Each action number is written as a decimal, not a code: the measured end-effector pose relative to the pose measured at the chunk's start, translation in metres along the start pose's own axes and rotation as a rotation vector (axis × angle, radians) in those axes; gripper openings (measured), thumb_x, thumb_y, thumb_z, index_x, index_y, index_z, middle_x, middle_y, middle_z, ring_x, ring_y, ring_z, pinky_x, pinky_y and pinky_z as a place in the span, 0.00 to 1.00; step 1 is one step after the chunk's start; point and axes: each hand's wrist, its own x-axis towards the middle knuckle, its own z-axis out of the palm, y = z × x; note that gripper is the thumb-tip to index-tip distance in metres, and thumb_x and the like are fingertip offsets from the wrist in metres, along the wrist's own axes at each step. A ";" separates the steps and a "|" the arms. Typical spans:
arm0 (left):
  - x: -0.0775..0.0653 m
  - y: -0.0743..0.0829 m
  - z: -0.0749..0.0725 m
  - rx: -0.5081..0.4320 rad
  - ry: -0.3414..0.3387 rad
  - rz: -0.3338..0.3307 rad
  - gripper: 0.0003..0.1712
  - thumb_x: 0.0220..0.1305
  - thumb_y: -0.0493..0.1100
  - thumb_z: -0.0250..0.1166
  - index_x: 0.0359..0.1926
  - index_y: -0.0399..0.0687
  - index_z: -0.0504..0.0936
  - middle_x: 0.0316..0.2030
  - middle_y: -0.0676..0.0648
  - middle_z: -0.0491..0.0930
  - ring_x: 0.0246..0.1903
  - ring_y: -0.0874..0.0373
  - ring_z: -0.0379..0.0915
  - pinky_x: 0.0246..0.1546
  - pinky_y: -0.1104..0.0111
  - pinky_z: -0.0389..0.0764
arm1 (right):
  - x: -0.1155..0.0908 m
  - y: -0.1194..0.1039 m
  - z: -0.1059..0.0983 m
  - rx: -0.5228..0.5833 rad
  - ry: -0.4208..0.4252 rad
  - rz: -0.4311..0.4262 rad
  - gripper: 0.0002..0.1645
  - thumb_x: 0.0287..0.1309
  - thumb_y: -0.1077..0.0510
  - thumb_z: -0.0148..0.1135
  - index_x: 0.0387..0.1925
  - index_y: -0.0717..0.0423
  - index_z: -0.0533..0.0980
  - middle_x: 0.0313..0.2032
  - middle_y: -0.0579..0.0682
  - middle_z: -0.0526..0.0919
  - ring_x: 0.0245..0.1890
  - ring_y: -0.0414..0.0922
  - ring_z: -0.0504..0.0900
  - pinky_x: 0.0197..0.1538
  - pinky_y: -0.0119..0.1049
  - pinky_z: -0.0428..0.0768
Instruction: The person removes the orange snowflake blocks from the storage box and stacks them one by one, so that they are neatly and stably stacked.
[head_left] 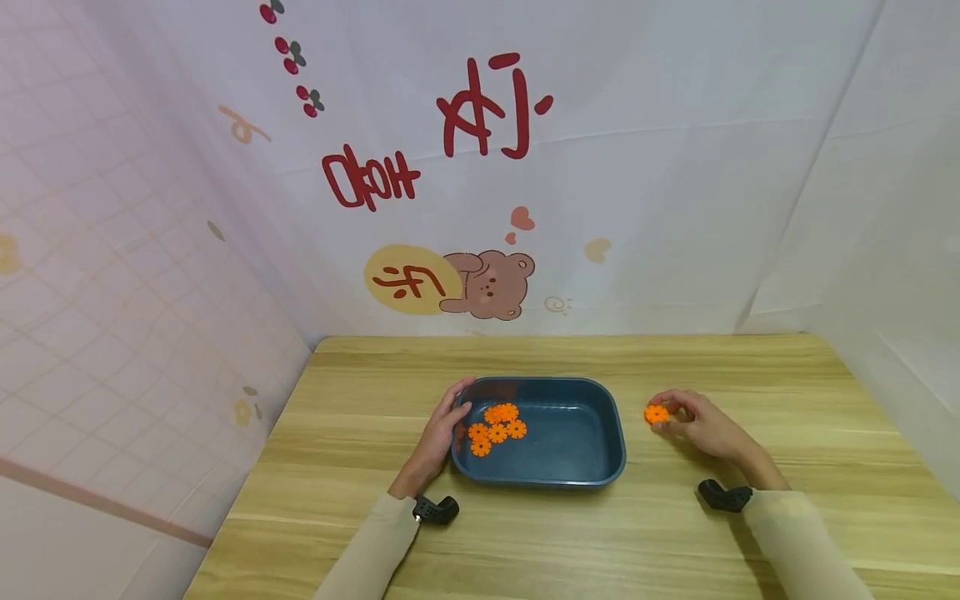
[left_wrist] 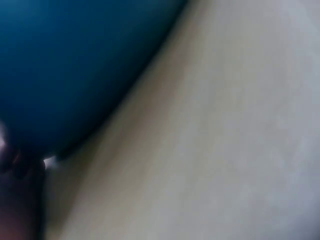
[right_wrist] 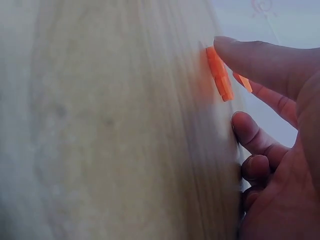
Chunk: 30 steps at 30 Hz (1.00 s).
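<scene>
Now, left hand (head_left: 436, 437) gripping blue tray (head_left: 566, 446), right hand (head_left: 705, 427) extended beside it, fingers (right_wrist: 272, 101) pinching orange disc (head_left: 650, 416).

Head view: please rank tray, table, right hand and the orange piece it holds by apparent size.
Largest to smallest:
1. Table
2. Blue tray
3. Right hand
4. Orange piece

White wall covering (head_left: 675, 208), lettered with three Chinese characters, each turned on its side. Item: large red character 安 (head_left: 521, 117), uppermost. Item: smaller red character 喜 (head_left: 372, 177), lower left. Item: dark red character 乐 (head_left: 408, 283), on a yellow disc (head_left: 408, 252) beside a printed bear (head_left: 495, 285).
</scene>
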 end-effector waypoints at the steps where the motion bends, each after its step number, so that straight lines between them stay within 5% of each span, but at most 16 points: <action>1: 0.000 -0.001 0.000 -0.005 0.000 -0.001 0.28 0.78 0.39 0.44 0.76 0.43 0.57 0.76 0.48 0.53 0.74 0.50 0.48 0.63 0.74 0.58 | 0.000 0.000 0.000 -0.003 0.000 0.006 0.17 0.59 0.58 0.69 0.50 0.56 0.79 0.40 0.51 0.79 0.39 0.44 0.69 0.39 0.33 0.67; 5: -0.001 -0.002 0.000 -0.010 -0.001 -0.005 0.28 0.79 0.41 0.44 0.76 0.45 0.57 0.75 0.49 0.55 0.70 0.48 0.54 0.57 0.74 0.65 | 0.000 0.000 0.000 -0.019 -0.005 0.014 0.17 0.60 0.58 0.69 0.50 0.56 0.80 0.39 0.50 0.77 0.39 0.45 0.68 0.39 0.33 0.66; 10: -0.001 -0.002 0.000 -0.010 -0.009 -0.009 0.28 0.79 0.41 0.44 0.76 0.47 0.56 0.75 0.50 0.56 0.70 0.47 0.56 0.63 0.67 0.63 | 0.000 0.001 0.000 -0.040 -0.008 0.014 0.17 0.59 0.58 0.69 0.50 0.56 0.80 0.39 0.50 0.78 0.39 0.45 0.69 0.40 0.33 0.67; 14: -0.002 -0.002 -0.001 0.005 0.005 -0.011 0.27 0.79 0.42 0.45 0.76 0.51 0.59 0.73 0.48 0.59 0.45 0.50 0.72 0.38 0.71 0.74 | 0.000 0.001 -0.001 -0.048 -0.009 0.019 0.17 0.59 0.58 0.70 0.50 0.56 0.80 0.40 0.50 0.78 0.40 0.45 0.69 0.41 0.34 0.68; 19: -0.004 0.005 -0.001 -0.004 -0.010 -0.027 0.27 0.79 0.40 0.44 0.76 0.49 0.58 0.73 0.45 0.57 0.33 0.63 0.69 0.32 0.75 0.73 | 0.001 0.001 -0.001 -0.057 -0.008 0.022 0.18 0.59 0.58 0.70 0.50 0.57 0.80 0.40 0.50 0.78 0.40 0.45 0.69 0.41 0.34 0.68; 21: -0.005 0.011 -0.001 -0.019 -0.029 -0.031 0.28 0.79 0.38 0.43 0.76 0.46 0.56 0.75 0.44 0.54 0.46 0.67 0.69 0.44 0.77 0.72 | 0.000 0.001 -0.001 -0.060 -0.008 0.022 0.18 0.59 0.58 0.70 0.50 0.57 0.80 0.40 0.50 0.78 0.41 0.46 0.69 0.41 0.34 0.68; 30: -0.004 0.006 -0.003 -0.014 -0.022 -0.046 0.28 0.80 0.40 0.44 0.77 0.48 0.56 0.72 0.42 0.58 0.22 0.55 0.60 0.22 0.70 0.69 | 0.001 0.000 0.000 -0.094 0.000 0.011 0.18 0.57 0.59 0.70 0.50 0.58 0.80 0.40 0.49 0.78 0.40 0.45 0.69 0.42 0.34 0.68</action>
